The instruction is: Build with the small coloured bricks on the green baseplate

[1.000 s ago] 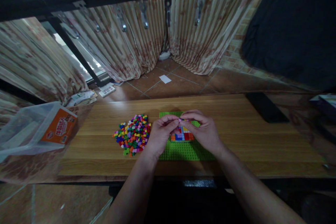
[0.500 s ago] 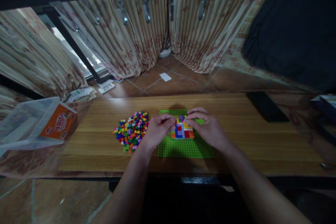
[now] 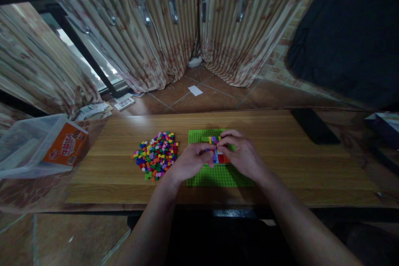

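A green studded baseplate (image 3: pixel 215 180) lies on the wooden table in front of me. On its middle sits a patch of coloured toy bricks (image 3: pixel 221 158), partly covered by my fingers. My left hand (image 3: pixel 192 160) reaches over the patch's left side, thumb and fingers pinched together. From the right, my right hand (image 3: pixel 241 150) meets it above the bricks, its thumb and index finger closed. Whatever is between the fingertips is too small and hidden to name. Left of the plate is a loose pile of small mixed-colour bricks (image 3: pixel 157 153).
A clear plastic bin (image 3: pixel 28 145) with an orange label stands beyond the left end of the wooden table (image 3: pixel 289 170). A black phone-like slab (image 3: pixel 314 126) lies at the back right. Striped curtains (image 3: pixel 149 50) hang behind, and a white paper (image 3: pixel 195 90) is on the floor.
My left hand has moved right and slightly down, now covering the patch's left part. My right hand's fingertips have shifted slightly left and down, closer to the left ones.
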`<state>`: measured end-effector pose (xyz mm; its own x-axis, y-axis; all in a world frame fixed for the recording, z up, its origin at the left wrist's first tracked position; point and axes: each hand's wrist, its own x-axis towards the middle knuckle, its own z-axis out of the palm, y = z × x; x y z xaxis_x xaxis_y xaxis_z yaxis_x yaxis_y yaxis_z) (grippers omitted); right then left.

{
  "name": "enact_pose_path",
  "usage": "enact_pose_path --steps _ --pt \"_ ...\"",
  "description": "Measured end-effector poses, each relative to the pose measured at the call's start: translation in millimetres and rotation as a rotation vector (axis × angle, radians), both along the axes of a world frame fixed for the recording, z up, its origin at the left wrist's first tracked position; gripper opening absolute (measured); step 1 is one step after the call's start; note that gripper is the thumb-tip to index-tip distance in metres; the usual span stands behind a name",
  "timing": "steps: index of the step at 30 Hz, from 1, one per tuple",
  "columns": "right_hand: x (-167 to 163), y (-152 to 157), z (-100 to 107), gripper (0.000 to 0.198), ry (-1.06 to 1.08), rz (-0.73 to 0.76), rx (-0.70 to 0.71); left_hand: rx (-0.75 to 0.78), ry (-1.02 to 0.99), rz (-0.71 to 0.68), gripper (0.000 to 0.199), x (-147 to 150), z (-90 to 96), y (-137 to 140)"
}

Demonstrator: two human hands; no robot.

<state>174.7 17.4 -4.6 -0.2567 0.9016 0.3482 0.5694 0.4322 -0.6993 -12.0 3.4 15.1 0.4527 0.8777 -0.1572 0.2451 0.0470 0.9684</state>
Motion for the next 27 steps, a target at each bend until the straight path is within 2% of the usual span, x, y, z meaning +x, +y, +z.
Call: enact_pose_path --steps 6,13,27 --pt "0 2 -7 0.003 0.129 -0.07 -0.11 0.046 0.041 -0.038 0.029 -1 -1.1 0" --pt "4 7 -12 0.013 0.262 -0.13 -0.18 0.071 0.087 -0.057 0.029 0 -0.9 -1" --pt "-5 6 -14 0.024 0.256 -0.187 -0.313 0.12 0.078 -0.081 0.031 0 -5.1 0"
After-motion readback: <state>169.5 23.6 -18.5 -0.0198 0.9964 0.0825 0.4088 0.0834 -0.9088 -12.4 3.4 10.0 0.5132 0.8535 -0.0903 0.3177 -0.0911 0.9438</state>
